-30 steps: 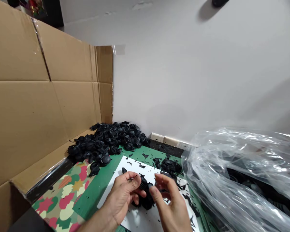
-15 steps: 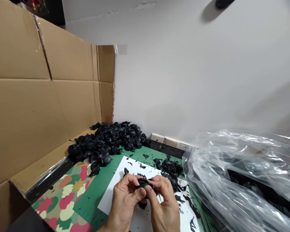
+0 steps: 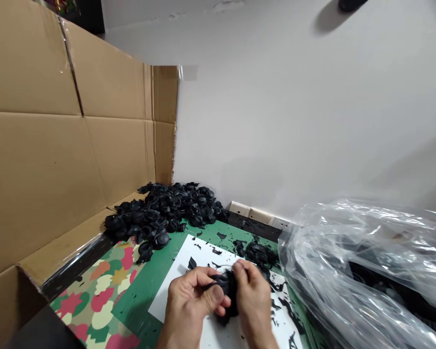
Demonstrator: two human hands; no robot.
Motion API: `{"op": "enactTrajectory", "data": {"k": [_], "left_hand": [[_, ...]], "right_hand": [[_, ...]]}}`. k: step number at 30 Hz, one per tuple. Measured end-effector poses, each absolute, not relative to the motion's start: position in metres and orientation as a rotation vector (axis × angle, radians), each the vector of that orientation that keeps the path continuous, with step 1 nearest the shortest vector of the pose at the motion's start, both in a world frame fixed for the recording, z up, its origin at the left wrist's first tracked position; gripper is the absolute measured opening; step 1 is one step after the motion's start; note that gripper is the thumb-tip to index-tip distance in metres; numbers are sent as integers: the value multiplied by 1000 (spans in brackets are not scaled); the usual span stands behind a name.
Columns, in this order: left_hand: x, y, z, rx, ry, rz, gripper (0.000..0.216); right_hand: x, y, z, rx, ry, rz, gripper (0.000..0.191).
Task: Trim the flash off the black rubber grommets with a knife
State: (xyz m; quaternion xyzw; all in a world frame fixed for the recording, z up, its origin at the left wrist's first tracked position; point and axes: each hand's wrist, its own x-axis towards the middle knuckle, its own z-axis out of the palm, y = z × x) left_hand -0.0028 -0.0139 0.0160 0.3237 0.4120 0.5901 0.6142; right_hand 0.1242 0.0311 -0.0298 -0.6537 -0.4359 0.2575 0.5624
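My left hand pinches a black ridged rubber part between thumb and fingers. On the far side of the same part, my right hand has its fingers closed on the dark thin material at the edge; the exact grip is partly hidden. Both hands are over a white sheet, which is strewn with torn black scraps. A large pile of similar black parts lies beyond the left hand. Behind the right hand sits a smaller heap of black scraps.
A green mat and a patterned sheet cover the table. Tall cardboard walls the left side. A clear plastic bag with dark things inside fills the right. Sockets line the wall's foot.
My right hand has turned and pulled up on the rubber part's edge, its fingers now more closed. The part is tilted between the hands. The view has shifted slightly.
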Motion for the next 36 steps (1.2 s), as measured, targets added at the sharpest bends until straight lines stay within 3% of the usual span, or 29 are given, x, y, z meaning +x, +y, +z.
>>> {"op": "enactTrajectory", "data": {"k": [6,14,18,28,36], "left_hand": [[-22,-10,12,734,874,1174,31],[-24,9,8,848,976,1146,35],[-20,9,6,954,1028,1141,35],[-23,6,2,932,892,1130,42],[-24,4,-3,802,812,1078,40]], "right_hand": [[171,42,-28,-1716,-991,469,43],[167,18,-23,-1495,-1416,453,33],[148,-1,-23,-1230,-1515,359,18],[149,-12,-28,-1411,-1314,648,16],[137,-14,-24,-1201,-1552,882,21]]}}
